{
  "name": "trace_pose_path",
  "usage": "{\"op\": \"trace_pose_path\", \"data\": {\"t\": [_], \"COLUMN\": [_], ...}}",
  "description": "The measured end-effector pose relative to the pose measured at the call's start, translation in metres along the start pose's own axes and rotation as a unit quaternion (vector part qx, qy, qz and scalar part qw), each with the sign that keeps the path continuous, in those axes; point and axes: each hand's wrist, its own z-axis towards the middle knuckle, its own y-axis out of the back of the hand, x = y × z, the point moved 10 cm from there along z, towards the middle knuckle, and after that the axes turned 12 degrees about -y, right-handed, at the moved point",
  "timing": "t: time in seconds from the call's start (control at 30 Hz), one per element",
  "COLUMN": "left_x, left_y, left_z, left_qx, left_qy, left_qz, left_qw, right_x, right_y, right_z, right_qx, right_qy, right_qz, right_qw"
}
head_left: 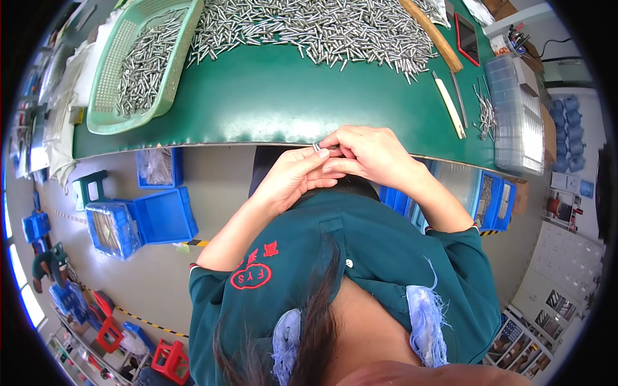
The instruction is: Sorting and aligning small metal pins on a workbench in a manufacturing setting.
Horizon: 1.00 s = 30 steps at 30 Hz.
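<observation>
Close to the table's front edge, my two hands meet. My left hand [291,175] pinches a small silvery metal pin [316,147] between thumb and fingers, and its tip sticks up past the thumb. Touching the left fingertips, my right hand [374,154] has its fingers curled and closed; whatever lies between them is mostly hidden. Beyond the hands a large heap of like metal pins [309,29] spreads over the green table [244,96]. More pins lie in a light green perforated basket [103,109] at the left.
A wooden stick [438,38] borders the heap on the right. Near it lie a cream-handled tool [449,106], a thin dark rod [459,96], loose bent metal pieces [484,109], a red-edged device [467,38] and clear plastic boxes [515,109]. Blue bins [166,215] stand on the floor.
</observation>
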Motion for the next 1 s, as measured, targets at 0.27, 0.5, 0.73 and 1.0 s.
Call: {"op": "trace_pose_path", "data": {"t": [0.27, 0.5, 0.73, 1.0], "left_x": [0.005, -0.001, -0.037, -0.048], "left_y": [0.004, 0.000, -0.013, -0.013], "left_z": [0.000, 0.000, -0.005, -0.003], "left_qx": [-0.027, -0.017, -0.017, -0.038], "left_qy": [-0.014, -0.078, -0.143, -0.144], "left_qz": [0.051, 0.106, 0.164, 0.123], "left_qw": [0.998, 0.991, 0.976, 0.981], "right_x": [-0.014, -0.015, -0.028, 0.006], "right_y": [0.004, 0.008, 0.003, 0.024], "right_z": [-0.005, -0.007, -0.004, -0.002], "right_qx": [-0.027, -0.044, 0.028, -0.150], "right_qy": [-0.042, -0.061, -0.170, -0.013], "right_qz": [0.027, 0.006, 0.161, 0.118], "right_qw": [0.998, 0.997, 0.972, 0.982]}}
